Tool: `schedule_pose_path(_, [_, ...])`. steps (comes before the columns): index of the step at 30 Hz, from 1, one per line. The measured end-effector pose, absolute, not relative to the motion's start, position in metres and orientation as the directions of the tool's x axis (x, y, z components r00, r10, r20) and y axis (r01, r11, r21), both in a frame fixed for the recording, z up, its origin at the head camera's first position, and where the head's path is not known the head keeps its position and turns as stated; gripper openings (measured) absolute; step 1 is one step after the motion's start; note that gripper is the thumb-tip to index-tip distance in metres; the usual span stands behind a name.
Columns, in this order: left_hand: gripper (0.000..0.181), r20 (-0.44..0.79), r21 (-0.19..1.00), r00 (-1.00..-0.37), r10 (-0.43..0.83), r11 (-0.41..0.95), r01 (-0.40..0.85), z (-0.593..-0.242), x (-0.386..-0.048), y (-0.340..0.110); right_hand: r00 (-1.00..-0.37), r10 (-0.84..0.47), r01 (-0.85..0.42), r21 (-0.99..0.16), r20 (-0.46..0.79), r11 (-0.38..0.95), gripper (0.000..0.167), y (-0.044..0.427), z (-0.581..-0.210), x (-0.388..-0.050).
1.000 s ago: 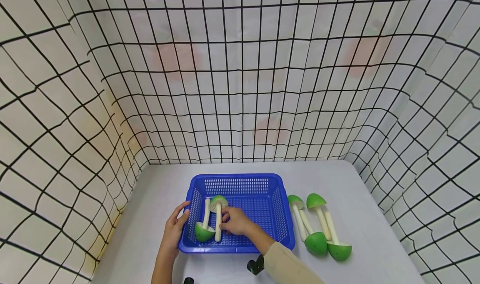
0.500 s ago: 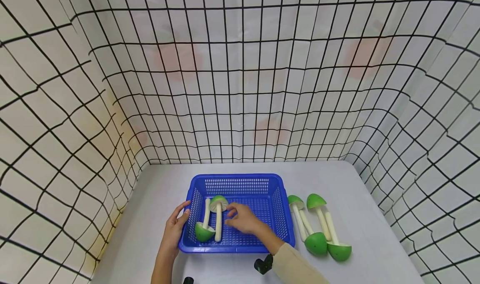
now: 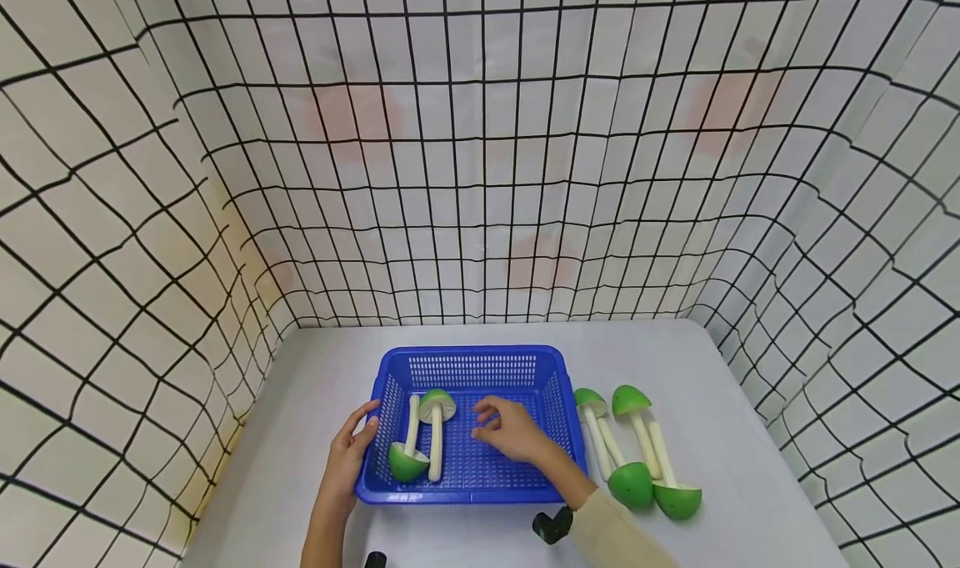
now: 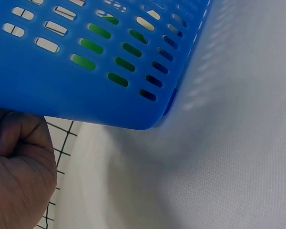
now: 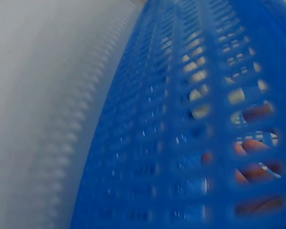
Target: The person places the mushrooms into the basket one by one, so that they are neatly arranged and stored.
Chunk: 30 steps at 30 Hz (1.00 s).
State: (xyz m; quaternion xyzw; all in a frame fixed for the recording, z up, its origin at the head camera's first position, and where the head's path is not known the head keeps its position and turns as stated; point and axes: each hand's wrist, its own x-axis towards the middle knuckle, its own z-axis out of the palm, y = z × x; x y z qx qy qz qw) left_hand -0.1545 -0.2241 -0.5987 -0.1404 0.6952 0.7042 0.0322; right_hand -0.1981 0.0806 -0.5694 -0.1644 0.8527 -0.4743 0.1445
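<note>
Two green-capped mushrooms with pale stems lie side by side in the left part of a blue basket (image 3: 472, 498); the left one (image 3: 408, 465) has its cap toward the front, the other (image 3: 437, 409) its cap toward the back. My left hand (image 3: 347, 459) grips the basket's left rim, and in the left wrist view the hand (image 4: 21, 167) shows curled fingers at the blue wall (image 4: 76, 95). Over the basket's middle hovers my right hand (image 3: 517, 432), fingers loosely bent and holding nothing. The right wrist view shows fingers only through the slots of the wall (image 5: 181, 138).
Right of the basket, several green mushrooms (image 3: 632, 485) lie on the white table (image 3: 742, 468). Black wrist-worn pieces (image 3: 552, 525) show near the front. White walls with a black grid (image 3: 480, 176) surround the table on the back and sides.
My right hand has let go of the stem of the right mushroom in the basket and moved right, away from it. The left hand and basket have stayed in place.
</note>
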Motion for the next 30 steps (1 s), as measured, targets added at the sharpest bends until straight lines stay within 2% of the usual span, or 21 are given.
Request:
schedule_pose_path(12, [0.054, -0.256, 0.967, -0.954, -0.154, -0.023, -0.255, -0.6, -0.154, -0.223, -0.912, -0.41, -0.214, -0.841, -0.01, 0.497, 0.032, 0.115, -0.556, -0.196])
schedule_pose_path(24, [0.053, -0.247, 0.969, -0.956, -0.157, -0.013, -0.248, -0.598, -0.155, -0.224, -0.949, -0.315, -0.177, -0.843, 0.01, 0.507, 0.03, 0.149, -0.544, -0.193])
schedule_pose_path(30, [0.053, -0.248, 0.968, -0.956, -0.158, -0.013, -0.249, -0.599, -0.156, -0.224, -0.969, -0.245, -0.108, -0.852, -0.025, 0.512, 0.029, 0.166, -0.539, -0.188])
